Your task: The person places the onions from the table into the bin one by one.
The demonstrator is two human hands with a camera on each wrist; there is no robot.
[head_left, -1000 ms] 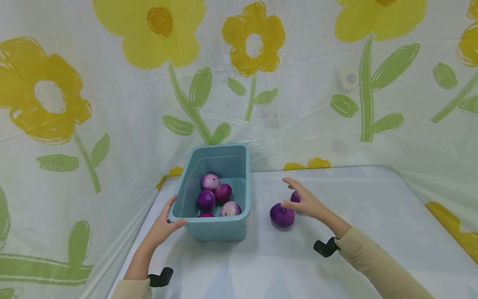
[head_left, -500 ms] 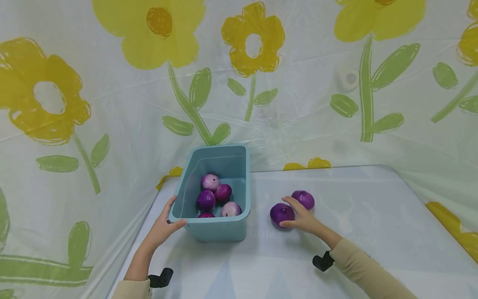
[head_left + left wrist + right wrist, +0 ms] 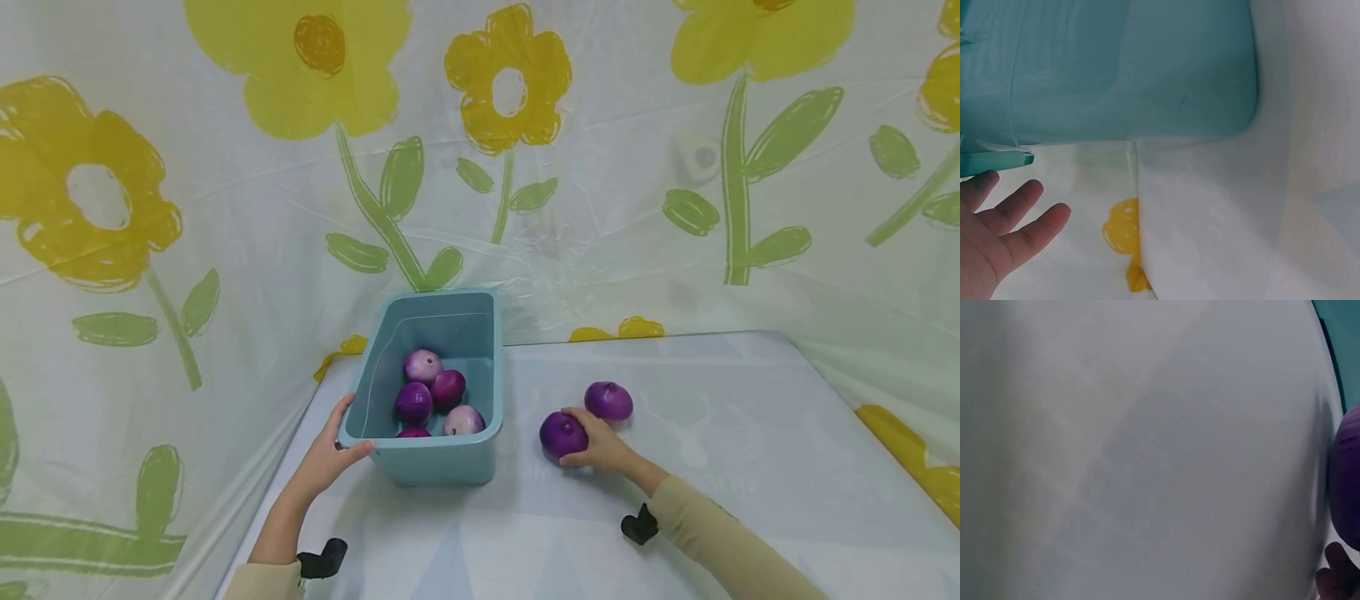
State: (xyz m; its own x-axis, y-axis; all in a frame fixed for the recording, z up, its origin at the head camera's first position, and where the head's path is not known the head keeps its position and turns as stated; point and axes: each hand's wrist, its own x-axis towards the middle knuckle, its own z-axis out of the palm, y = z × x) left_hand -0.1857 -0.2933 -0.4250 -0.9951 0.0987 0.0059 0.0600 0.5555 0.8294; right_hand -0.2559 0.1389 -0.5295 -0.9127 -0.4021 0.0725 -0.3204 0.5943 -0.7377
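Observation:
My right hand (image 3: 606, 446) holds a purple onion (image 3: 561, 435) on the table, thumb at its near side and fingers over its far side. The right wrist view catches only an edge of this onion (image 3: 1347, 481) and some fingertips (image 3: 1335, 559). Just behind it lies a second purple onion (image 3: 609, 402). At the near left corner of a teal bin (image 3: 438, 458), my left hand (image 3: 322, 462) rests against the rim, thumb along the front and fingers along the side. Those fingers (image 3: 1038, 231) look straight and spread in the left wrist view. Several purple and pale onions (image 3: 414, 403) lie inside the bin.
The white table (image 3: 480, 542) ends at the back against a hanging sheet (image 3: 600, 208) printed with yellow flowers. The bin stands at the table's back left, close to the sheet. A black wrist mount (image 3: 639, 525) hangs below the right forearm.
My right hand has come down toward the near onion and taken hold of it, shifting it slightly left. The rear onion has come into full view. My left hand and the bin stay put.

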